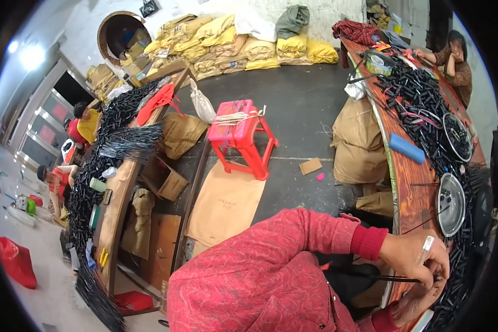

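My left hand point(418, 255), with a strip of pale tape round one finger, is bent over the right-hand workbench. Its fingers close on a slim black rod point(397, 278), which sticks out toward my body. My right hand point(424, 299) meets it from below, fingertips drawn together by the left ones; what lies between them is hidden. Both sleeves are red and patterned. Just beyond my hands stands a round metal bowl point(451, 205), with a few thin dark rods beside it. Small black tubular parts point(412, 88) are heaped along the bench.
A second round dish point(457, 136) and a blue roll point(406, 148) lie farther along the bench. A person point(454, 69) sits at its far end. Red stools point(240, 135) stand stacked on the floor behind a flat brown sack point(227, 202). Another loaded bench point(116, 205) runs along the left.
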{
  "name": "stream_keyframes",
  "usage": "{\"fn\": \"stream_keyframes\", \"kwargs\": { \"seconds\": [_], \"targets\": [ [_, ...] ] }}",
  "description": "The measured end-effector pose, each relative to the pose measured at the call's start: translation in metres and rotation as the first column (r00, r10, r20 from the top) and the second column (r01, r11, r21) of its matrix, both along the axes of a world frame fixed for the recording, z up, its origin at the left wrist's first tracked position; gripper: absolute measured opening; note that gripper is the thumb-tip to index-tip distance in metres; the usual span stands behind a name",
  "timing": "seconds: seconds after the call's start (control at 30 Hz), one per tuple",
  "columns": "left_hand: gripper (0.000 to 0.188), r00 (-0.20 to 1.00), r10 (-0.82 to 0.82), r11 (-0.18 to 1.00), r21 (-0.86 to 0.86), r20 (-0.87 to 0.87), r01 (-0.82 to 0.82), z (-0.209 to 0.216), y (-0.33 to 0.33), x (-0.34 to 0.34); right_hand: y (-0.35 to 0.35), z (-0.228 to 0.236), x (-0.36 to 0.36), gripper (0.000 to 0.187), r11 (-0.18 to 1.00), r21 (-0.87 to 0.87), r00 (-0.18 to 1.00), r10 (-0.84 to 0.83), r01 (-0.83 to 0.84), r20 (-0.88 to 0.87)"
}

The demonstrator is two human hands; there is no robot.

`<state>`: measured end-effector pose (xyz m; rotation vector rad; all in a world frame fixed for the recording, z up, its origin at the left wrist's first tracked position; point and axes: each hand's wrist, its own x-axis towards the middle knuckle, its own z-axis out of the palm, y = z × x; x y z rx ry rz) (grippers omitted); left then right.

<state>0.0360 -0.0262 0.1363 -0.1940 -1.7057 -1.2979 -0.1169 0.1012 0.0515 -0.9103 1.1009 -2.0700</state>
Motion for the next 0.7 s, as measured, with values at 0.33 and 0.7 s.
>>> {"fn": "stream_keyframes", "kwargs": {
  "seconds": [0.33,0.7],
  "targets": [
    [0.033,0.959,-0.148,0.987,-0.019,0.241,0.157,0.013,0.022,-0.001,0.028,0.039,0.045,0.056,0.975,0.046,0.975,-0.214,0.216,-0.059],
    [0.06,0.782,-0.498,0.861,0.318,0.375,0.396,-0.003,0.041,-0.048,0.055,0.049,0.023,0.025,0.987,-0.122,0.994,-0.106,0.107,0.019]
  ]
}}
